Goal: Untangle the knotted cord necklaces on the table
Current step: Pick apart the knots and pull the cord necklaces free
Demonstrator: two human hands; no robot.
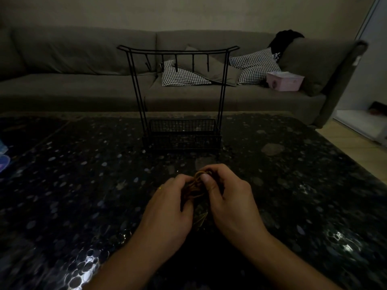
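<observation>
**Cord bundle, held in both hands over the table**

Item: your tangled cord necklaces (195, 188), brownish loops bunched between your hands, lifted just above the dark speckled table (293, 185). Your left hand (167, 208) curls its fingers round the left side of the bundle. Your right hand (228, 197) pinches loops at the top between thumb and curled fingers. Beyond: a black wire stand (180, 97) with hooks and a basket base, upright on the table. Behind: a grey sofa (83, 59), checked cushions (255, 65), a pink box (284, 81).
</observation>
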